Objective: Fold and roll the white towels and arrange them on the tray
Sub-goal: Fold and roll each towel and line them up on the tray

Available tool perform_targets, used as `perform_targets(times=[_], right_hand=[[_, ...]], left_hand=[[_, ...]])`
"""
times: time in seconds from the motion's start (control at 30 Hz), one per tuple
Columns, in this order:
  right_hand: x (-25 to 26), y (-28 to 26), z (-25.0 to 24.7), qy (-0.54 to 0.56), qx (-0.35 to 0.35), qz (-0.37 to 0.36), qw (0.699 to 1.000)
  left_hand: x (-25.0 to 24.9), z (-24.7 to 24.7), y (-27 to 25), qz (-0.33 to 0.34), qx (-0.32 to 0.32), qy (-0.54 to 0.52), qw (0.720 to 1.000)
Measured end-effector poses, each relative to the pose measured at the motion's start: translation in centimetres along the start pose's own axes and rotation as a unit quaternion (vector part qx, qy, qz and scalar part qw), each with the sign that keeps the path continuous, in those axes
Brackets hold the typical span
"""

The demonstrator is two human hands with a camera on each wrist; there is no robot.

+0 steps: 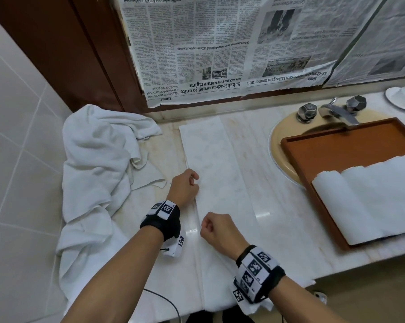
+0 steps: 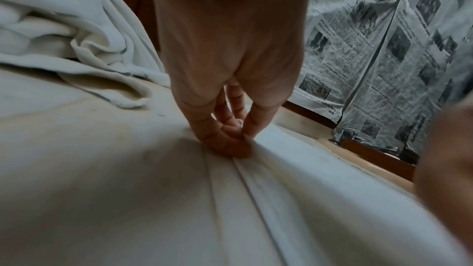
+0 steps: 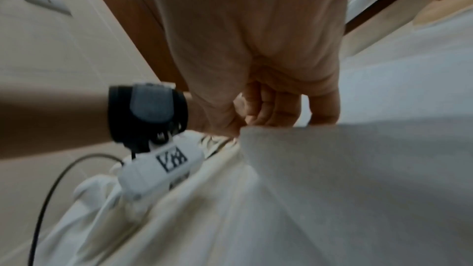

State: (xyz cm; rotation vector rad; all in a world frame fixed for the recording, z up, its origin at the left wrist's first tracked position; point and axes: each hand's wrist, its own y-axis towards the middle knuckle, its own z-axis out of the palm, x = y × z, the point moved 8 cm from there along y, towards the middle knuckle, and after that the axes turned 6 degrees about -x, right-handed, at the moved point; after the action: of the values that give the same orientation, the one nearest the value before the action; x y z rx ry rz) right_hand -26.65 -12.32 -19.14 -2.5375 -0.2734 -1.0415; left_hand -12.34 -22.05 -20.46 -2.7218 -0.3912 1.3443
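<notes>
A long white towel (image 1: 220,173) lies flat on the marble counter (image 1: 262,127), running from the wall to the front edge. My left hand (image 1: 185,186) pinches its left long edge midway; in the left wrist view my left hand's fingertips (image 2: 238,141) nip the towel (image 2: 256,209) at that edge. My right hand (image 1: 216,230) grips the same edge nearer to me, and the right wrist view shows the towel (image 3: 332,179) lifted under that hand (image 3: 266,116). A brown tray (image 1: 336,150) over the sink holds rolled white towels (image 1: 369,197).
A crumpled heap of white towels (image 1: 96,164) fills the counter's left end and hangs over the front. The beige sink (image 1: 280,136) and metal tap (image 1: 336,110) stand at the back right, a white saucer (image 1: 404,96) beyond them. Newspaper (image 1: 220,47) covers the wall behind.
</notes>
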Motion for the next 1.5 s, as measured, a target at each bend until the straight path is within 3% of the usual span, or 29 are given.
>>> perform_targets(times=[0.17, 0.37, 0.47, 0.53, 0.67, 0.83, 1.17, 1.5], right_hand=[[-0.3, 0.4, 2.7, -0.129, 0.033, 0.021, 0.991], [0.2, -1.0, 1.1, -0.109, 0.083, -0.026, 0.990], [-0.9, 0.1, -3.5, -0.102, -0.024, -0.085, 0.991], [-2.8, 2.0, -6.0, -0.163, -0.078, -0.097, 0.979], [-6.2, 5.8, -5.4, -0.296, 0.011, -0.083, 0.951], [-8.2, 7.5, -5.9, -0.322, 0.016, -0.065, 0.944], [-7.4, 13.7, -7.5, -0.302, 0.024, -0.090, 0.949], [-6.2, 20.2, -8.3, -0.303, 0.001, -0.097, 0.948]], left_hand=[[-0.2, 0.0, 0.0, 0.007, 0.013, 0.032, 0.999], [0.1, 0.4, -1.0, 0.057, -0.024, 0.172, 0.983], [0.0, 0.6, -1.9, 0.084, -0.034, 0.207, 0.974], [0.1, 2.0, -2.6, 0.085, 0.004, 0.244, 0.966], [1.1, 4.2, -3.2, 0.064, 0.056, 0.330, 0.940], [1.7, 4.4, -2.8, 0.027, 0.015, 0.316, 0.948], [0.2, 4.1, 2.3, -0.051, 0.010, 0.325, 0.944], [0.3, 2.7, 9.2, -0.060, 0.002, 0.323, 0.944]])
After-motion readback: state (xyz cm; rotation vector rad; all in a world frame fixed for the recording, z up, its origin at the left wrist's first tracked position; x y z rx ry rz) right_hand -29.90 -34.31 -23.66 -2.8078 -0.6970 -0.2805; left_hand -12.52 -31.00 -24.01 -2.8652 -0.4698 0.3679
